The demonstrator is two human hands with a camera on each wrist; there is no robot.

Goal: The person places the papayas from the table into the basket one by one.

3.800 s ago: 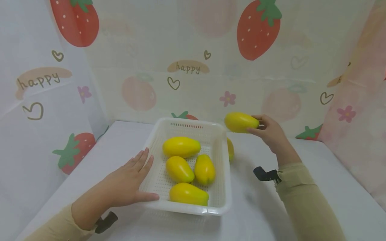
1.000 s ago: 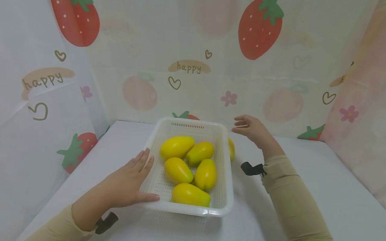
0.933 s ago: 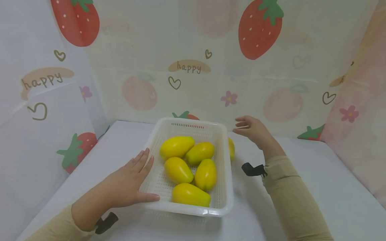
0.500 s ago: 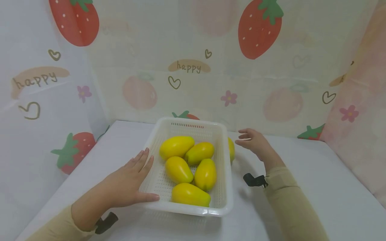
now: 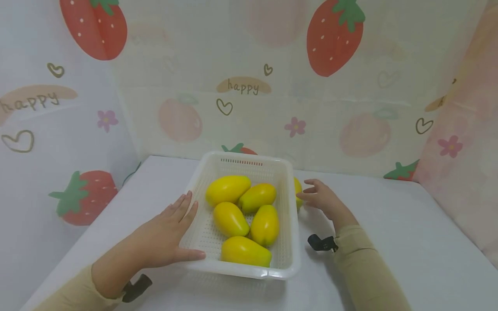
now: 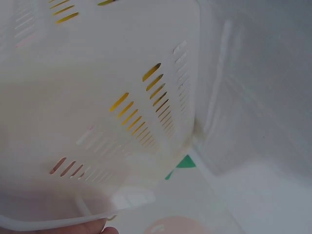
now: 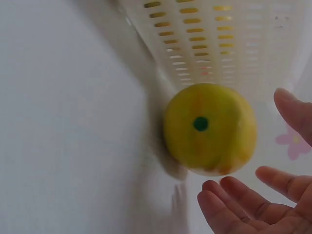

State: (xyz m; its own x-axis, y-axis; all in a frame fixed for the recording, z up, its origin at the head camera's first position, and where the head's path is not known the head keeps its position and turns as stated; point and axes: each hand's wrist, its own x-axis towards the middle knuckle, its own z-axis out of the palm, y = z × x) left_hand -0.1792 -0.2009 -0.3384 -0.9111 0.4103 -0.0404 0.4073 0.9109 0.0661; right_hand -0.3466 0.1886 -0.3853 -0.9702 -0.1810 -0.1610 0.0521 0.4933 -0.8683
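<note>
A white slotted plastic basket [image 5: 289, 259] stands mid-table with several yellow papayas [image 5: 246, 251], greenish at one end, lying in it. My left hand [image 5: 161, 235] rests on the basket's left rim, fingers straight and spread, thumb along the front rim; fingertips [image 6: 92, 226] show at the rim in the left wrist view. Outside the right wall, another papaya [image 7: 209, 129] lies on the table, partly hidden by the basket in the head view. My right hand [image 5: 320, 199] reaches in beside it, thumb and fingers apart on either side, holding nothing.
White cloth covers the table [image 5: 389, 242]. A fabric backdrop [image 5: 330, 99] with strawberries and hearts closes off the back and both sides. A black camera mount [image 5: 322, 242] sits on the right wrist, another [image 5: 137, 288] on the left.
Since the earliest frame, the papaya in my right hand has been let go in the basket. The empty right hand then moved down to the papaya outside; my left hand stayed put.
</note>
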